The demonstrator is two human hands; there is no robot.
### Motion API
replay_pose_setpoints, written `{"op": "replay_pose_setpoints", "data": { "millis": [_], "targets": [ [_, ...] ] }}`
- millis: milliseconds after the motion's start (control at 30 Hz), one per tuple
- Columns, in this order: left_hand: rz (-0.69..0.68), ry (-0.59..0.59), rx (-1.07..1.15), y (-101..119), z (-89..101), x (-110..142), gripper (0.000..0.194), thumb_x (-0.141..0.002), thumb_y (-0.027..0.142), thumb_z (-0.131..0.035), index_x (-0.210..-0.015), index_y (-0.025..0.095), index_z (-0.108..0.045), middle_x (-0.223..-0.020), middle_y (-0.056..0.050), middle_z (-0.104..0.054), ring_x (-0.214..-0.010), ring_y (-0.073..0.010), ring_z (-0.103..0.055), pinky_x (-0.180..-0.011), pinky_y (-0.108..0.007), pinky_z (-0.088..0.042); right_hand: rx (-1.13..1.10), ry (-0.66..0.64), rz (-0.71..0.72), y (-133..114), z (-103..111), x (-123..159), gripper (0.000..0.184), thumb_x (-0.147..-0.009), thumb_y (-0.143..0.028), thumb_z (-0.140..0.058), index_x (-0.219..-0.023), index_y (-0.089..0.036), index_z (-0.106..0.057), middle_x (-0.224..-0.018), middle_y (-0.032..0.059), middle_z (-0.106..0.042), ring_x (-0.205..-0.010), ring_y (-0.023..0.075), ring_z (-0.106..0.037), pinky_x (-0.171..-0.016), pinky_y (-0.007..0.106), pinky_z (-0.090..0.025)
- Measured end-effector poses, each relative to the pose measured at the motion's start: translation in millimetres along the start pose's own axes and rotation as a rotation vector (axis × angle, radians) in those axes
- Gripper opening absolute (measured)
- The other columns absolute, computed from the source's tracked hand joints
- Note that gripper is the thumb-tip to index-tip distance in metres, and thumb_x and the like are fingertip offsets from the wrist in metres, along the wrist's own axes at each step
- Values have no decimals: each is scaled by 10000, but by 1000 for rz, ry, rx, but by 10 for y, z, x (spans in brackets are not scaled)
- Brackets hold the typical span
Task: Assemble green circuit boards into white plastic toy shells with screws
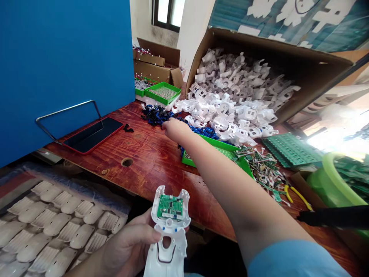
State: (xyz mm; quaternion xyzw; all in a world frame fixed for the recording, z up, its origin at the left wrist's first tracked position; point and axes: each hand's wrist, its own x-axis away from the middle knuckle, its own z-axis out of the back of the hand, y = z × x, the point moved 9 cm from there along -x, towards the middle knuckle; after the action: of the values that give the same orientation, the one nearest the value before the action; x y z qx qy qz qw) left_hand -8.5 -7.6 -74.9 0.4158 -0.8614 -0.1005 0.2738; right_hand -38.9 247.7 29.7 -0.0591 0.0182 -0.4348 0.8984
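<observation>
My left hand (129,242) is closed around a white plastic shell (169,234) at the bottom centre, thumb on its edge; a small green circuit board (170,207) sits in the shell's upper half. My right arm stretches across the wooden table (144,157). My right hand (175,129) rests at a heap of small blue and black parts (157,114), fingers curled down into them; what they hold is hidden. Just beyond lies a spill of white plastic pieces (230,104) from a tipped cardboard box (288,54).
A phone (92,134) in a red case leans on a wire stand before a blue panel (63,57). Green trays (163,92) stand at the back, another green tray (221,152) under my forearm. Wired circuit boards and yellow-handled cutters (294,192) lie right. Finished white shells (52,223) fill a bin lower left.
</observation>
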Motion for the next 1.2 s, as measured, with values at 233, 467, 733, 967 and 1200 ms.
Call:
{"op": "replay_pose_setpoints", "data": {
  "millis": [233, 467, 733, 967, 1200],
  "targets": [
    [-146, -79, 31, 190, -93, -44, 420, -680, 85, -642, -1082, 196, -700, -961, -80, -766, -861, -201, -686, -774, -297, -520, -507, 87, -16, -140, 296, 1235, 274, -898, -195, -415, -1107, -224, -590, -899, -17, -679, -705, 93, -638, -627, 206, -525],
    [-184, -31, -150, 167, -250, -188, 414, -704, 142, -710, -1094, 277, -682, -973, -18, -755, -897, -187, -655, -794, -278, -511, -1286, 397, -142, 167, -66, 2471, 126, -804, -203, -641, -920, -252, -643, -867, -6, -656, -735, 107, -640, -651, 231, -538],
    [-99, -83, -196, -180, -433, -361, 389, -801, 208, -666, -1156, 364, -630, -1146, 6, -698, -1121, -254, -586, -905, -348, -457, -625, 444, -93, 12, -56, 3079, 138, -849, -138, -565, -968, -209, -555, -843, 10, -655, -707, 103, -609, -626, 209, -514],
    [-146, -160, -251, -299, -523, -418, 438, -834, 223, -633, -1238, 381, -572, -1273, 24, -629, -1277, -241, -448, -1068, -369, -329, -395, 472, 6, -23, -45, 3203, 123, -867, -171, -567, -989, -163, -562, -958, 85, -638, -859, 152, -634, -702, 238, -556],
    [-71, -243, -272, -393, -643, -417, 527, -810, 192, -657, -1289, 371, -527, -1349, 6, -566, -1309, -284, -416, -979, -356, -442, -311, 444, -27, 56, -92, 3216, 93, -859, -226, -600, -936, -201, -647, -1019, 73, -594, -954, 181, -554, -850, 302, -512]
  ]
}}
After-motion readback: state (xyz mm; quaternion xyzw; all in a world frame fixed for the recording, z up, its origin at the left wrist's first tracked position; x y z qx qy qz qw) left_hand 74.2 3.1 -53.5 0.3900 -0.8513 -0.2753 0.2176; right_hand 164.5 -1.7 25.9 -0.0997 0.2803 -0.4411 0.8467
